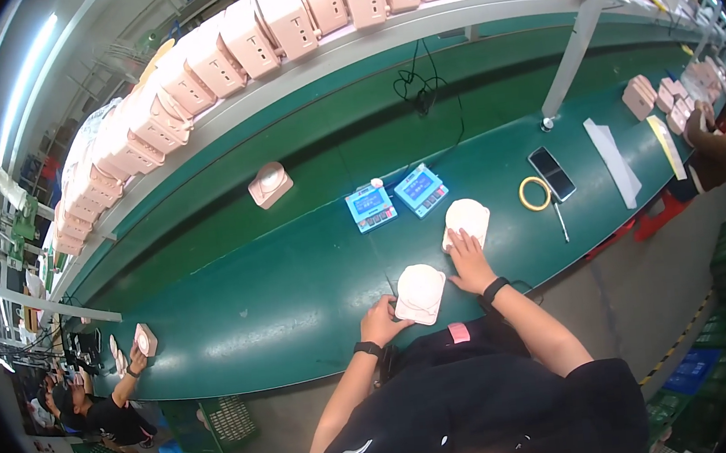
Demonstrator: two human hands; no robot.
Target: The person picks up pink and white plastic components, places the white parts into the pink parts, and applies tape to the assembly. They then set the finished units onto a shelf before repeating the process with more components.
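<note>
Two pale pink plastic devices with rounded tops lie on the green bench before me. My left hand (pixel 380 322) grips the lower left edge of the nearer device (pixel 421 293), its thumb by the bottom corner. Farther up and to the right is the second device (pixel 468 218). The spread fingers of my right hand (pixel 471 265) rest on its lower part, and the thumb points toward the nearer device. Beyond them stand two small blue testers with lit screens, a left one (pixel 371 206) and a right one (pixel 421 189).
Another pink device (pixel 270 185) sits near the back panel. A yellow tape roll (pixel 535 194), a phone (pixel 551 173) and a white pen-like stick (pixel 563 223) lie at right. Pink units line the overhead shelf (pixel 310 59). Co-workers sit at left (pixel 104 413) and right (pixel 720 149).
</note>
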